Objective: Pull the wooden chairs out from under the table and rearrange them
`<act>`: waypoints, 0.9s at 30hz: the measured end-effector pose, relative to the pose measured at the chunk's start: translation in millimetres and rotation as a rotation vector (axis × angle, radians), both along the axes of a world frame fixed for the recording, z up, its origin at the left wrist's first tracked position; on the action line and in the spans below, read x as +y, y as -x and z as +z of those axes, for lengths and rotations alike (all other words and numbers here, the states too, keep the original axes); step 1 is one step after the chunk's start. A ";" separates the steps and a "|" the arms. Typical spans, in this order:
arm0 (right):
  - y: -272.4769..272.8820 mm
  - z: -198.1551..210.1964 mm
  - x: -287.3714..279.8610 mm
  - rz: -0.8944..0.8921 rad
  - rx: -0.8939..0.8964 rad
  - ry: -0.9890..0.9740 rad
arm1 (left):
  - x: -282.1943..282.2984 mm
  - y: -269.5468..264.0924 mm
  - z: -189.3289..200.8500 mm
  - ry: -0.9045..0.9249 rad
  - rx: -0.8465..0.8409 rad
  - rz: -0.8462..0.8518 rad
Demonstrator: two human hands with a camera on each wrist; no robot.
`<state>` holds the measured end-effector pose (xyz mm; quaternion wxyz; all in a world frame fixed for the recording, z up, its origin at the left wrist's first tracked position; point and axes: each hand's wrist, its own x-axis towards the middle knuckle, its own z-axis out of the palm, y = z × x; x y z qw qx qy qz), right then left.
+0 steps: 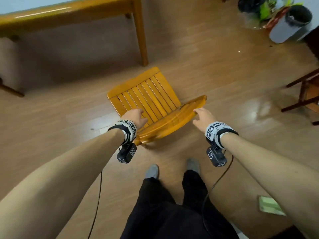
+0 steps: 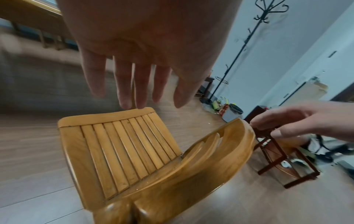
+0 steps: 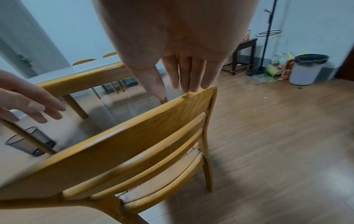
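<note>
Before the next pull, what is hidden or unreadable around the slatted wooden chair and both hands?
- Head view: slatted wooden chair legs, hidden under its seat.
- Head view: left hand fingers, hidden behind the hand's back.
- Right wrist view: whether right hand fingertips touch the backrest is unclear.
- Left wrist view: wooden table, blurred and cut off.

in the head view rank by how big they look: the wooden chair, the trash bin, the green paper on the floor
1. wooden chair, clearly the largest.
2. trash bin, top right, farther from the camera, so probably bigger than it looks.
3. green paper, on the floor at lower right, partly hidden behind the right forearm.
</note>
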<state>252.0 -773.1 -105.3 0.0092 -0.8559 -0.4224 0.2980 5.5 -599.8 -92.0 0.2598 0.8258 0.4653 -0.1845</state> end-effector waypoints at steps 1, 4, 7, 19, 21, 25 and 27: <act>-6.9 -4.6 4.7 0.036 -0.001 -0.022 | -3.6 1.3 -4.0 0.002 0.003 0.039; -25.6 -16.8 16.5 0.180 -0.005 -0.054 | -23.7 4.7 -13.9 0.018 0.010 0.187; -41.6 -24.3 21.3 0.332 -0.038 -0.044 | -57.1 3.5 -25.4 0.061 0.032 0.303; -67.8 -63.2 41.0 0.704 -0.216 -0.028 | -124.2 -10.1 -77.1 -0.125 0.093 0.334; -66.1 -63.5 46.2 0.717 -0.246 -0.013 | -122.7 -12.9 -76.0 -0.120 0.049 0.372; -65.0 -61.0 49.4 0.735 -0.280 0.033 | -114.4 -13.0 -74.2 -0.051 0.002 0.403; -65.9 -57.7 50.5 0.722 -0.287 0.032 | -109.4 -13.2 -70.6 -0.058 0.010 0.378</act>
